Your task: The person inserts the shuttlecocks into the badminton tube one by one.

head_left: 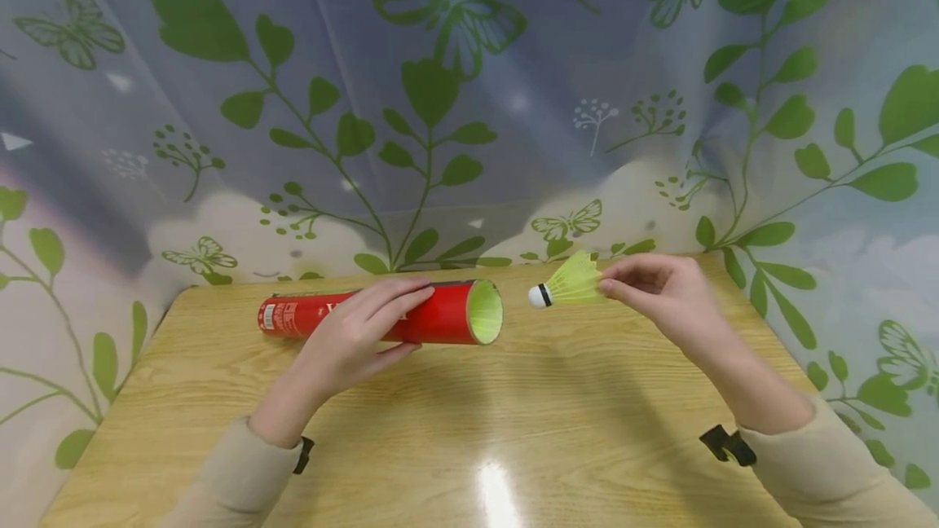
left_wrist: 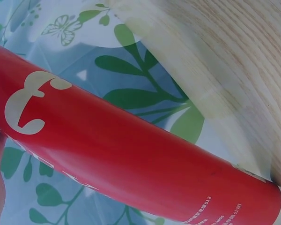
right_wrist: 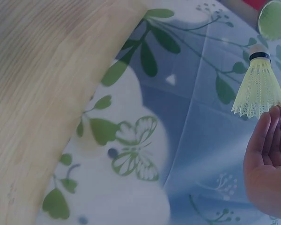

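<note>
A red shuttlecock tube (head_left: pixel 447 314) lies on its side, its round open end facing right and showing yellow-green inside. My left hand (head_left: pixel 367 324) grips it around the middle, fingers over the top and thumb below. To the right of that opening, and apart from it, is a yellow shuttlecock (head_left: pixel 575 282) with a white, black-banded head pointing at the tube. My right hand (head_left: pixel 663 292) pinches the shuttlecock's skirt edge between thumb and fingers. The right wrist view shows the shuttlecock (right_wrist: pixel 260 89) above the fingertips; the left wrist view shows the printed tube (left_wrist: pixel 131 145) up close.
A light wooden table (head_left: pixel 440 430) spreads beneath both hands. Behind it and along its sides hangs a blue and white curtain (head_left: pixel 330 145) printed with green leaves and butterflies. A dark strap buckle (head_left: pixel 728 445) shows at the right sleeve.
</note>
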`<state>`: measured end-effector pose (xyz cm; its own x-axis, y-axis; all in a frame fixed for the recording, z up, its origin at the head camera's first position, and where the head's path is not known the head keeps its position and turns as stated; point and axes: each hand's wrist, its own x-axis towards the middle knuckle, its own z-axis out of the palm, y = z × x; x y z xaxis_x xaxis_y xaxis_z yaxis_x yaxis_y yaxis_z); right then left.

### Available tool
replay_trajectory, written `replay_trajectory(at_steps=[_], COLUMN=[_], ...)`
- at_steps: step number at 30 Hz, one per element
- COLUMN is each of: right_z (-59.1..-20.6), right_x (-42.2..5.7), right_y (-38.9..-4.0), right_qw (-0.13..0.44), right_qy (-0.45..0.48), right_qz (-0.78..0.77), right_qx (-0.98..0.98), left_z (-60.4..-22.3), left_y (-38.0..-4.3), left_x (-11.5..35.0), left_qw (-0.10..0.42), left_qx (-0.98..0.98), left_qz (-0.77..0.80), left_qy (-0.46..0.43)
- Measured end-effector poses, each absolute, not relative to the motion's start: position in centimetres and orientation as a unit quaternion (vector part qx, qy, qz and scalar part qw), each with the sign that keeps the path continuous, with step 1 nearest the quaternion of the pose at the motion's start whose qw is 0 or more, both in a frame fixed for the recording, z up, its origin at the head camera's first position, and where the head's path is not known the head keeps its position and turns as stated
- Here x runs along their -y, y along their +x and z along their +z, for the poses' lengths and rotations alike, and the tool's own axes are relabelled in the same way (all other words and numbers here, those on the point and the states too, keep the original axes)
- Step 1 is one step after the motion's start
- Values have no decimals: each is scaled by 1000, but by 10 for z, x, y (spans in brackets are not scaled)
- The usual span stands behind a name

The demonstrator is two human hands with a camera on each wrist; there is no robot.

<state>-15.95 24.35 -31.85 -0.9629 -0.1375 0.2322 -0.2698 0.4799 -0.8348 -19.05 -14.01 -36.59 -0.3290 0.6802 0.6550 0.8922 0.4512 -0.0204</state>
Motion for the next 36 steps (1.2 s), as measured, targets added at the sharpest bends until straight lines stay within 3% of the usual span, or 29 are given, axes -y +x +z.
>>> replay_trajectory(at_steps=[21, 36], right_z=[-312, -318], right_x=[-192, -164], right_y=[-164, -151], right_qw=[40, 58], right_qy=[185, 269], right_qz=[548, 559], right_qx=[815, 782], left_z=[-365, -366], left_y=[-193, -192], left_x=[137, 136], left_qw=[301, 296], left_qx=[797, 802], left_qz=[-183, -184], left_qy=[-490, -485])
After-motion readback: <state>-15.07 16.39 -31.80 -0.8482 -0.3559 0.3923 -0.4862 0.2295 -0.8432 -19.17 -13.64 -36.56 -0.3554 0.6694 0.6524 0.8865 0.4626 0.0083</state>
